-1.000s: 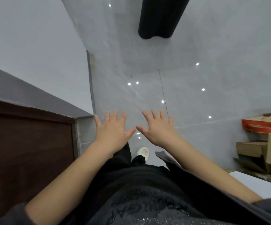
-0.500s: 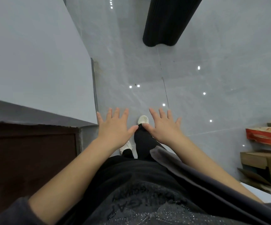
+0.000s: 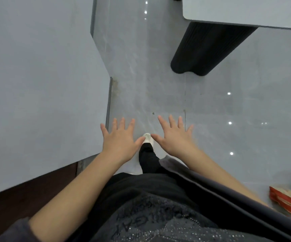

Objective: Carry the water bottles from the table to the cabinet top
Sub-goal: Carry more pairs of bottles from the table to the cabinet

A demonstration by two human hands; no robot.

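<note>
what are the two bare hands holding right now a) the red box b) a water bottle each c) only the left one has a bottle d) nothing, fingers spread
d: the left hand and the right hand are both flat, fingers spread and empty, above the glossy grey tiled floor; no bottle is in view.

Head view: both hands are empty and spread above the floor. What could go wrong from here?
1. The black table base stands on the floor ahead to the right. The white shoe could catch it on the way to the table.
2. The wall corner juts out close beside the left hand, which might knock it.
3. The floor looks glossy, perhaps slippery. No bottles show, and the right hand is open too.
</note>
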